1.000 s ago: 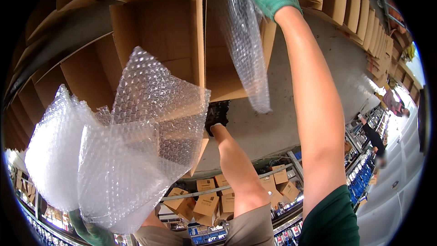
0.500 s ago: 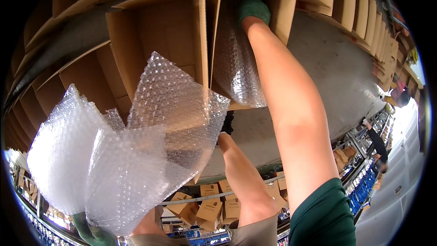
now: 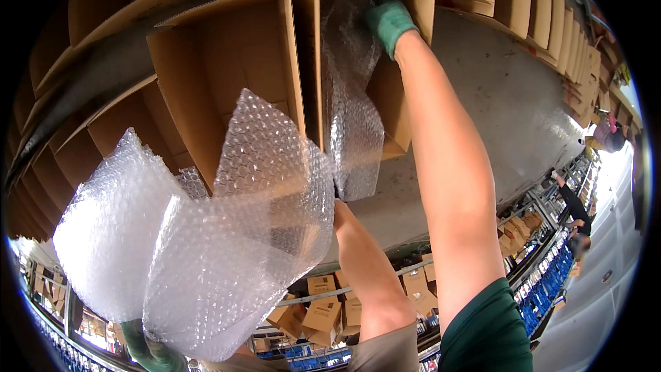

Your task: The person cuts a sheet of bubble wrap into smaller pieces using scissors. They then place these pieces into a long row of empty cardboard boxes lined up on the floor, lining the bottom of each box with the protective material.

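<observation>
bubble wrap (image 3: pixel 234 262) overlaps open cartons (image 3: pixel 180 76); left hand (image 3: pixel 146 348) clasps it; right hand (image 3: pixel 393 25): grip unclear.

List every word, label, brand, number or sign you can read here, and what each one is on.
Small brown cartons at the lower middle: dark print, too small and blurred to read.
Blue goods on the rack at lower right: any lettering is too small to make out.
Large open box: no readable text.
Bubble wrap: no print seen.
So nothing can be quoted.
</observation>
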The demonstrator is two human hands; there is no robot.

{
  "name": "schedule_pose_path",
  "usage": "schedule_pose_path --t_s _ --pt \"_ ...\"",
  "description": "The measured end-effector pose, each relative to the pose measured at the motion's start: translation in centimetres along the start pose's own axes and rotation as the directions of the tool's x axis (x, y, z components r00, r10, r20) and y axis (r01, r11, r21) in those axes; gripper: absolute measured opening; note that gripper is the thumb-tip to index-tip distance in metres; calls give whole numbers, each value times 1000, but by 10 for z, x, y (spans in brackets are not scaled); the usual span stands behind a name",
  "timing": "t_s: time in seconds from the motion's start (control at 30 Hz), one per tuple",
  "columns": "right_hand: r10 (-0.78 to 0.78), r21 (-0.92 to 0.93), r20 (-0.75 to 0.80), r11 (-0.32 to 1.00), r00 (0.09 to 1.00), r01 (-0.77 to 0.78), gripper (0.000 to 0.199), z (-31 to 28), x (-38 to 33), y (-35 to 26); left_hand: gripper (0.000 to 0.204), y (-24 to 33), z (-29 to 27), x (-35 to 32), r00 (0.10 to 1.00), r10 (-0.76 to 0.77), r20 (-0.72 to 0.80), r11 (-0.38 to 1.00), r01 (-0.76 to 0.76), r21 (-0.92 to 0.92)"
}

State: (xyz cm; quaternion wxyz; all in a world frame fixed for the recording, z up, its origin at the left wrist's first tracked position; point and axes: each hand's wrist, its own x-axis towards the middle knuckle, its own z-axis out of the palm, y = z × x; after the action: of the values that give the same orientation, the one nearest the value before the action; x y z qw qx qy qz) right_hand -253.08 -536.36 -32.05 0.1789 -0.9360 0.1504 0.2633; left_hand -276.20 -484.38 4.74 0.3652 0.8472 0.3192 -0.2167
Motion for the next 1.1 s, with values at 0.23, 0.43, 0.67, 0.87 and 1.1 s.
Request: schedule_pose_path --t_s 0.23,0.43,0.67,0.87,1.1 --pt "-142 -377 -176 924 974 67 31 21 49 37 79 -7 1 10 999 34 15 999 -34 -13" --pt "-232 -467 -410 884 882 16 35 -17 -62 -64 80 -6 0 2 999 -28 -19 1000 28 -7" --pt "-351 -423 -164 869 922 256 69 64 -63 -35 83 -22 -35 3 994 100 -39 995 -101 -13" --pt "-349 -505 -261 844 900 180 68 124 -11 0 82 -69 -97 9 937 349 -12 899 -331 288" --pt "-243 -169 289 939 926 299 51 21 -78 -43 90 -86 -121 -24 961 273 -38 907 -244 343"
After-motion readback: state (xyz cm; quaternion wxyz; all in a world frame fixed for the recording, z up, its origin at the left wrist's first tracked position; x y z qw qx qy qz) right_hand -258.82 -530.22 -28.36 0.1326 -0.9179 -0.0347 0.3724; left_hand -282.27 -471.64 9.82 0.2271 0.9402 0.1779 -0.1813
